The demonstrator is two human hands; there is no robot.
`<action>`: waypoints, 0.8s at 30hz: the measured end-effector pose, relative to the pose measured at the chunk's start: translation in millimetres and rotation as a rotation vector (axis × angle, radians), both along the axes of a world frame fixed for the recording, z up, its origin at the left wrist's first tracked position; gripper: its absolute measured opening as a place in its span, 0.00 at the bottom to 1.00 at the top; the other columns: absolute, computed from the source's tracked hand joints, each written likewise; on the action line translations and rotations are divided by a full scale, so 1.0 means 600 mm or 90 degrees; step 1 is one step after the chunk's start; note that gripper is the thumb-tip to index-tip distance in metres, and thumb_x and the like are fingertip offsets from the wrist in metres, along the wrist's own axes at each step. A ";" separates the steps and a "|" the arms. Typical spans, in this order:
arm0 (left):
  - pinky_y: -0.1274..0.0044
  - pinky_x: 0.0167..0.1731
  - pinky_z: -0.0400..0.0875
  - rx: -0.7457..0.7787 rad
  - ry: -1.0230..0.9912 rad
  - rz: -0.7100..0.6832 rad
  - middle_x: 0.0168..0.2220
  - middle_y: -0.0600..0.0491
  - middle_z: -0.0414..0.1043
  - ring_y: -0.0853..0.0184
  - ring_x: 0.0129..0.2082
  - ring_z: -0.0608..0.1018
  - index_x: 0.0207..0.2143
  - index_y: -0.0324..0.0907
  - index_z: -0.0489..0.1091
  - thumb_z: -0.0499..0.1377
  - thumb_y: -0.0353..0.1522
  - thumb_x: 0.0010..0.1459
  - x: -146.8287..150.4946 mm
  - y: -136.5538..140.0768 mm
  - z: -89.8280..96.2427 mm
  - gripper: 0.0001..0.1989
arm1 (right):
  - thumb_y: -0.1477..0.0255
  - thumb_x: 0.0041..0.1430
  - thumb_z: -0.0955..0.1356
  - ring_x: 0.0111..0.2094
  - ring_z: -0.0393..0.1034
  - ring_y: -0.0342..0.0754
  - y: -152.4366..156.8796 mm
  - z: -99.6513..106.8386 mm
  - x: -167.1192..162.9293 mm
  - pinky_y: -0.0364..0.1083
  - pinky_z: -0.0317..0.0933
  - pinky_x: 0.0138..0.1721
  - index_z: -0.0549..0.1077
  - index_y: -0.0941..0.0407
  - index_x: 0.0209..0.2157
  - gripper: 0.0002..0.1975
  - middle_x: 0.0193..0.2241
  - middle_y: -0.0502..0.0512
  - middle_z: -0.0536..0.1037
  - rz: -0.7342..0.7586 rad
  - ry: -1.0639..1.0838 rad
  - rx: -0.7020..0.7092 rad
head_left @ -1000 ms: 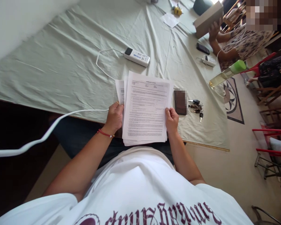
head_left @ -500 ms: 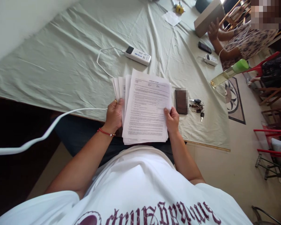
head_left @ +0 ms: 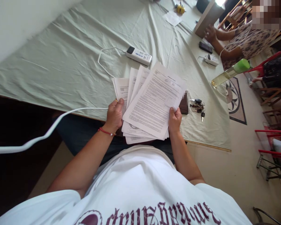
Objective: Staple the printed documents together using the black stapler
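Head view, one lot. Sheaf of printed paper sheets (head_left: 152,103): thin, white, rectangular, covered in fine black type, fanned out into several overlapping leaves, top leaf tilted to the right. Held above the near edge of the counter (head_left: 61,62), in front of the person's chest. Left hand (head_left: 114,115): closed on the left edge of the sheaf, thumb over the paper; thin red cord bracelet (head_left: 105,132) at the wrist. Right hand (head_left: 175,119): closed on the lower right edge of the top leaves, thumb on the printed face.

Counter covering: pale green cloth, matte, creased with long fold lines. Just beside the sheaf, on the right: dark brown flat rectangular wallet (head_left: 184,106), partly behind the paper; next to it a bunch of metal keys (head_left: 198,107). Beyond the sheaf: white oblong plastic device (head_left: 139,56) with a thin white cable looping off its end. Thick white cable (head_left: 49,132) runs from the counter edge leftward. Far right: clear bottle with green cap (head_left: 231,72); another person's hand (head_left: 210,33) resting against a flat tan box (head_left: 207,17).
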State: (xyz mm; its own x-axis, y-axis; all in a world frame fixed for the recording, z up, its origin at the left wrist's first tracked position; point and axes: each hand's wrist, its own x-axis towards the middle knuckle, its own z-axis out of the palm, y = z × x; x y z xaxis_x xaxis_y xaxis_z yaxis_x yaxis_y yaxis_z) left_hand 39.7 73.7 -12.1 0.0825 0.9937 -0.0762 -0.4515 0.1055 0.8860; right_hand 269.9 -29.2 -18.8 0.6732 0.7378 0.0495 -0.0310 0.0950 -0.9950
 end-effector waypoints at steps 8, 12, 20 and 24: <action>0.63 0.55 0.75 -0.038 0.002 -0.004 0.37 0.49 0.83 0.52 0.52 0.81 0.37 0.41 0.78 0.70 0.45 0.51 -0.004 0.001 0.002 0.18 | 0.55 0.60 0.72 0.41 0.76 0.48 -0.010 0.008 0.006 0.48 0.70 0.47 0.75 0.52 0.45 0.18 0.42 0.52 0.82 0.102 -0.001 -0.007; 0.62 0.55 0.76 -0.035 -0.016 -0.013 0.40 0.48 0.83 0.50 0.55 0.80 0.39 0.41 0.79 0.69 0.47 0.53 -0.003 0.001 -0.001 0.20 | 0.56 0.61 0.72 0.41 0.75 0.48 -0.015 0.007 0.008 0.47 0.69 0.47 0.75 0.52 0.45 0.17 0.41 0.51 0.81 0.112 0.010 -0.003; 0.62 0.54 0.77 -0.035 -0.030 -0.038 0.41 0.48 0.83 0.49 0.55 0.80 0.36 0.42 0.79 0.72 0.41 0.48 -0.007 0.004 -0.001 0.16 | 0.52 0.59 0.71 0.35 0.69 0.46 -0.011 0.006 0.009 0.45 0.67 0.39 0.73 0.53 0.39 0.19 0.35 0.50 0.77 0.095 -0.036 -0.047; 0.63 0.54 0.77 -0.023 -0.013 -0.038 0.40 0.48 0.83 0.51 0.53 0.81 0.41 0.41 0.78 0.73 0.43 0.48 -0.004 0.001 0.003 0.21 | 0.53 0.58 0.72 0.34 0.68 0.44 -0.007 0.009 0.006 0.45 0.66 0.39 0.70 0.52 0.38 0.18 0.35 0.49 0.76 0.068 -0.024 -0.039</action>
State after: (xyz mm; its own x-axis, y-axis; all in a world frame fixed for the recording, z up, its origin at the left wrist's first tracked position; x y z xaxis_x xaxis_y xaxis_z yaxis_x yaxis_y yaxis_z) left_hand 37.2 74.3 -10.3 0.1427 0.9837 -0.1091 -0.4620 0.1638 0.8716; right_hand 273.7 -33.4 -13.7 0.5892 0.8076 0.0265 0.0004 0.0325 -0.9995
